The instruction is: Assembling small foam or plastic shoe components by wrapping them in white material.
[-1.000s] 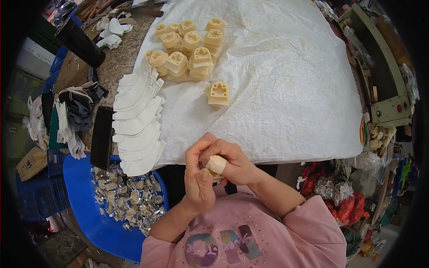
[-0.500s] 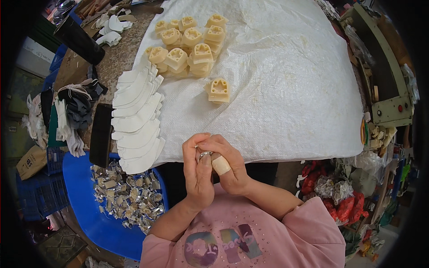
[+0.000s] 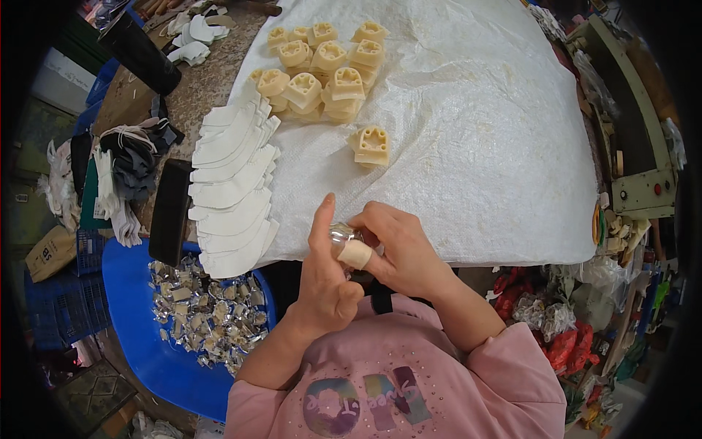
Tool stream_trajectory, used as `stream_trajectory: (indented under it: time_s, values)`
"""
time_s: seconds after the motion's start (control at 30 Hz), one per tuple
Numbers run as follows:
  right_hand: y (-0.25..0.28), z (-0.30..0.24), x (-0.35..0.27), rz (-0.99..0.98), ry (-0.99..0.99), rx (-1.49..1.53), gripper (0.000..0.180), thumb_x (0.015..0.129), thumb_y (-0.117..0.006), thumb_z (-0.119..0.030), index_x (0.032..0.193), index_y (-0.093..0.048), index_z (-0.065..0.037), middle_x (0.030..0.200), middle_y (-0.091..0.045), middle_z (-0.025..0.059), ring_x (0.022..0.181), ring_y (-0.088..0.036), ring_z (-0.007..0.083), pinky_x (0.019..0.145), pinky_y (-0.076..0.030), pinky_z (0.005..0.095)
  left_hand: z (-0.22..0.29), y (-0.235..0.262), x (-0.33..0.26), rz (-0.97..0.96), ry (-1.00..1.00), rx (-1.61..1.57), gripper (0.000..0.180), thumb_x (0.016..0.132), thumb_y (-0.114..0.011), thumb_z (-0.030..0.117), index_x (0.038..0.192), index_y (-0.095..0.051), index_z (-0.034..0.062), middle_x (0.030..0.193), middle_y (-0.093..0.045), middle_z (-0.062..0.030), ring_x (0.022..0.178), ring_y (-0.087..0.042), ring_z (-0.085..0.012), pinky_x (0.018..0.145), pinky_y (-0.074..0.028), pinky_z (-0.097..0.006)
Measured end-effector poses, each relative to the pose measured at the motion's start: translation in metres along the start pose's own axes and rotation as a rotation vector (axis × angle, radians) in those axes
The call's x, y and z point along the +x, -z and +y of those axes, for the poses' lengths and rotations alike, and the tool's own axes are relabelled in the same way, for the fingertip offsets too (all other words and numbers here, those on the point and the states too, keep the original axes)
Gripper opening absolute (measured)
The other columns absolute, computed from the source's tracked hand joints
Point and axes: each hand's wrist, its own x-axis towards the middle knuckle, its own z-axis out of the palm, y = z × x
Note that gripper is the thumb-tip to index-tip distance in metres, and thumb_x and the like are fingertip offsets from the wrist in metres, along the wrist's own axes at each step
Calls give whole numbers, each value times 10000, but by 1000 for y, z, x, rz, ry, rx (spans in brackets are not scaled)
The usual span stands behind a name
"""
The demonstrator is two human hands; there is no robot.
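Note:
Just off the near edge of the white-covered table, my left hand and my right hand meet around a small, shiny silver piece. The left index finger points up beside the piece while the other left fingers curl below it. My right fingers and thumb close on it from the right side. A beige wrap appears to circle the right thumb. My fingers cover much of the silver piece, so its full shape is hidden. Beyond the hands sits a cream, hollow heel-shaped block on the white sheet.
Several similar cream blocks are stacked farther back. Overlapping white curved cut pieces line the sheet's left edge, beside a black phone-like slab. A blue basin of silver scraps stands lower left. A dark cylinder lies far left.
My hands have shifted from closely clasped to farther apart, with the left index finger now raised. More of the silver piece shows. The whole view has moved slightly.

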Motion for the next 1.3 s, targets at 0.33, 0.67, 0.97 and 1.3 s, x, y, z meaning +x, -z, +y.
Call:
stream_trajectory:
  time_s: [0.33,0.67,0.97,1.3]
  values:
    - [-6,16,-6,-135,-336,787,183,918,-579,-184,874,-482,-36,777,-544,14,660,-539,75,591,-463,214,16,-6,3,132,206,-172,945,878,-303,683,1427,-27,-35,983,-506,-119,666,-466,-92,542,-358,-189]
    - [-13,29,-19,-196,-271,1045,168,930,-558,-173,900,-461,-40,837,-517,41,741,-537,87,621,-476,224,19,-11,2,196,352,-277,792,926,-296,606,1427,-121,18,848,-554,-71,653,-504,-71,508,-370,-181]
    - [-3,20,-13,140,-154,577,177,935,-522,-196,928,-523,-18,807,-546,66,733,-552,141,661,-441,281,21,10,11,117,333,-288,906,867,-250,721,1437,-101,33,802,-555,-93,618,-502,-107,504,-355,-209]
    - [-9,12,-5,63,29,398,248,860,-606,-242,921,-573,-4,797,-592,136,716,-601,249,657,-467,317,21,15,12,133,97,99,753,828,-589,523,1236,-434,-91,861,-556,-164,750,-589,-251,664,-486,-307]
